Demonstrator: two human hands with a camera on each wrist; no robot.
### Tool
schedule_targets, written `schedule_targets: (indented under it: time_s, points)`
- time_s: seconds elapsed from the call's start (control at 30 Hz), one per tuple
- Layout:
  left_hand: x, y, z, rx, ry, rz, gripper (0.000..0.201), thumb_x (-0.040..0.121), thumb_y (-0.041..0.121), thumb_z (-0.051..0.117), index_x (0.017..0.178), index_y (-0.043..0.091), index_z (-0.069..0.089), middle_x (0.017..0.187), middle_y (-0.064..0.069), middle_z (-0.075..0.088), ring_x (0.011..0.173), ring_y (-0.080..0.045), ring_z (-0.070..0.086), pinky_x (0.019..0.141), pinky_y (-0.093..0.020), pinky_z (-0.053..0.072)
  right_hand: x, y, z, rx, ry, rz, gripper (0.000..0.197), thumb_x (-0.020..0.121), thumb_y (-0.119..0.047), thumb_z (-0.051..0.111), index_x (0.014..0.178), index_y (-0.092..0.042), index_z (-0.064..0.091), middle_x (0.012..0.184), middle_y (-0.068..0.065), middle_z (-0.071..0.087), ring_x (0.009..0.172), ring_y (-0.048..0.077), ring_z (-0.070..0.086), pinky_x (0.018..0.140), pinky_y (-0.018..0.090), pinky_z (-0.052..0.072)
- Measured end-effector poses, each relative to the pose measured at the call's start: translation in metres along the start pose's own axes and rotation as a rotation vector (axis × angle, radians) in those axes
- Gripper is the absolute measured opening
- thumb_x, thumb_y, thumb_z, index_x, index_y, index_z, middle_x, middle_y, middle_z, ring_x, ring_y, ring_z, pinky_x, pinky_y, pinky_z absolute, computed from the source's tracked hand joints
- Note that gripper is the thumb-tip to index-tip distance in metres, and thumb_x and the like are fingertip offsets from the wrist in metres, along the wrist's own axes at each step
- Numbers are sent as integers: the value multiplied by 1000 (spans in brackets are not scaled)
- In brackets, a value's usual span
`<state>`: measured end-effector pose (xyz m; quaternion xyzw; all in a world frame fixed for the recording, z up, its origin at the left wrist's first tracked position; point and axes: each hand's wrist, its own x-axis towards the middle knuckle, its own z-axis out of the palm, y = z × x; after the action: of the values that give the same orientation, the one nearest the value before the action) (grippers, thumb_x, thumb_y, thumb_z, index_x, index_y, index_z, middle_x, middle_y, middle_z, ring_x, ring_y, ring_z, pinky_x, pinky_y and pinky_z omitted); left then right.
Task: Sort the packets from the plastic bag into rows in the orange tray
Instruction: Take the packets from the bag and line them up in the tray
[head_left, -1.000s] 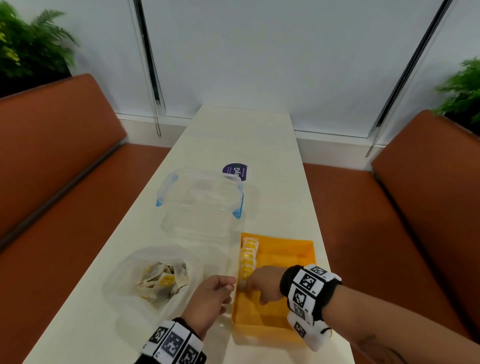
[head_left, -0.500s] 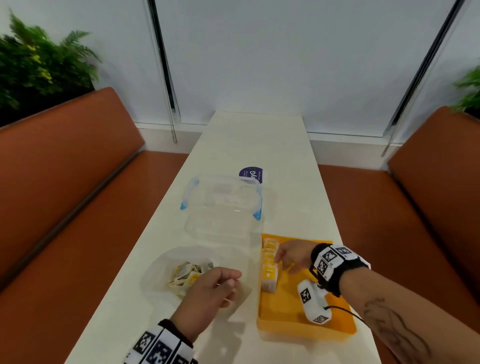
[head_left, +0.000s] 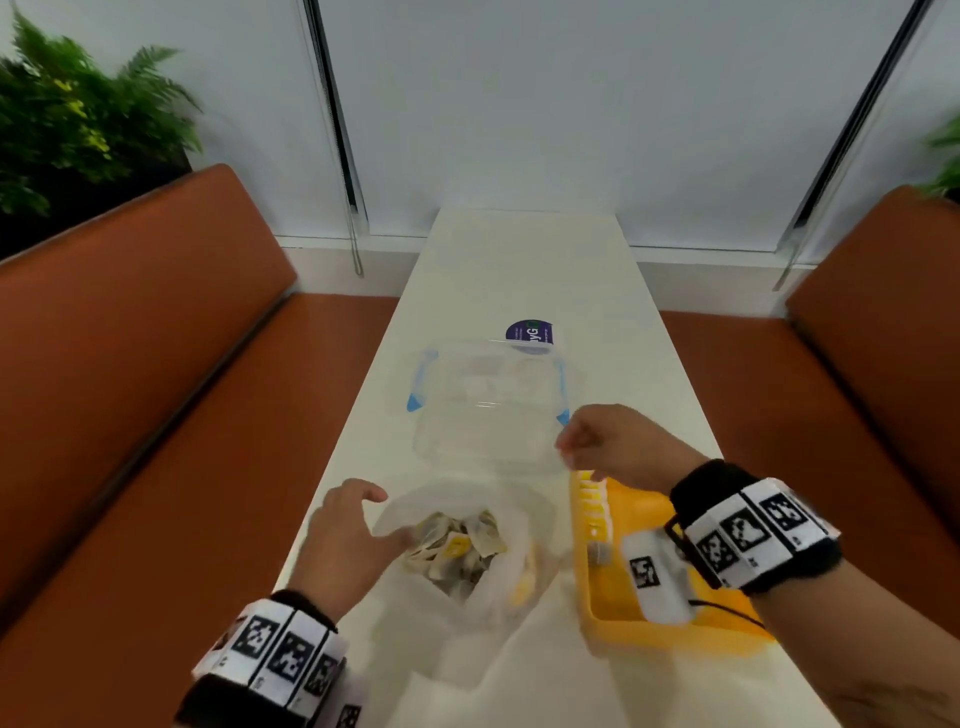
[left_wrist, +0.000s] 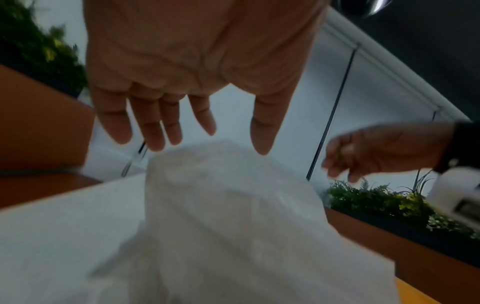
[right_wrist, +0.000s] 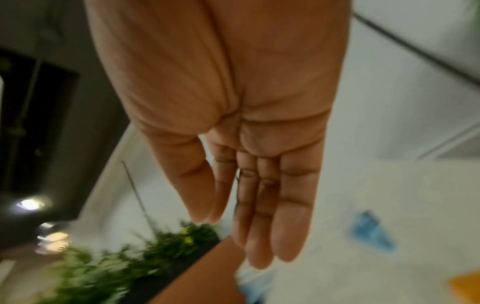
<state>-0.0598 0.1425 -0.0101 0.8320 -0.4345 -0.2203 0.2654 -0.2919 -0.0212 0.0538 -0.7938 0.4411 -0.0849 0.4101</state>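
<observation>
The clear plastic bag lies open on the white table, with several crumpled packets inside. My left hand is at the bag's left rim, empty, with fingers spread over the bag in the left wrist view. The orange tray stands to the right of the bag. A row of yellow packets stands along its left wall. My right hand hovers above the tray's far left corner. Its fingers are straight and hold nothing.
A clear lidded container with blue clips stands just beyond the bag and tray, with a purple sticker behind it. Orange benches flank the narrow table on both sides. Plants stand behind them.
My right hand has lifted out of the tray and moved up and left, off the packet row. My left hand has reached forward to the bag's rim with its fingers uncurled.
</observation>
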Motion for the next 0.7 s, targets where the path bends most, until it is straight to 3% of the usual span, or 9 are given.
schedule_targets:
  time_s: [0.07,0.1,0.17,0.23,0.37,0.47,0.57,0.7]
  points:
    - [9,-3,13,30,-119,-69,66,69,41,76,123,21,43,119,2,48,112,-21,50,90,-33,44,-8,-33,32,43,-182,-96,16,85,2,59,90,-12,65,83,1,64,78,15,59,67,26,50]
    - [13,-3,18,21,-164,-82,68,70,38,76,125,19,41,121,-2,51,110,-23,53,88,-32,45,-6,-42,54,-98,-267,-141,21,85,1,57,101,-7,66,93,4,66,87,18,61,74,27,49]
    - [20,-3,24,-10,-201,-65,53,76,27,71,119,16,42,117,-7,59,100,-24,57,80,-29,46,7,-48,103,-401,-355,-199,38,85,1,54,122,-6,60,121,8,61,112,22,55,93,28,43]
    - [24,-5,23,-59,-187,-31,36,80,15,63,111,15,45,109,-8,63,89,-23,57,73,-27,43,21,-42,140,-587,-368,-187,44,86,-1,54,129,-7,53,131,11,52,120,28,50,100,36,43]
    - [27,-10,17,-188,-168,13,28,82,7,56,106,17,45,96,-5,62,84,-21,58,67,-26,43,36,-38,168,-806,-319,-236,45,84,-7,61,128,-10,48,133,13,40,119,33,44,90,46,43]
    - [30,-14,11,-245,-140,15,28,83,0,52,102,20,45,89,-2,59,80,-21,58,64,-27,45,42,-40,176,-896,-296,-241,39,89,-10,54,128,-12,50,134,16,37,120,35,45,88,51,44]
    - [31,-17,10,-251,-153,35,29,82,-2,49,99,21,47,87,-1,59,79,-18,59,64,-27,47,43,-42,180,-987,-376,-181,44,92,-14,53,135,-14,44,140,15,32,127,34,39,90,53,44]
    - [32,-21,10,-228,-186,56,28,81,-1,49,99,21,46,87,-2,59,77,-19,58,59,-23,42,42,-48,182,-1075,-403,-192,35,94,-12,50,128,-8,48,131,18,41,122,34,42,81,51,47]
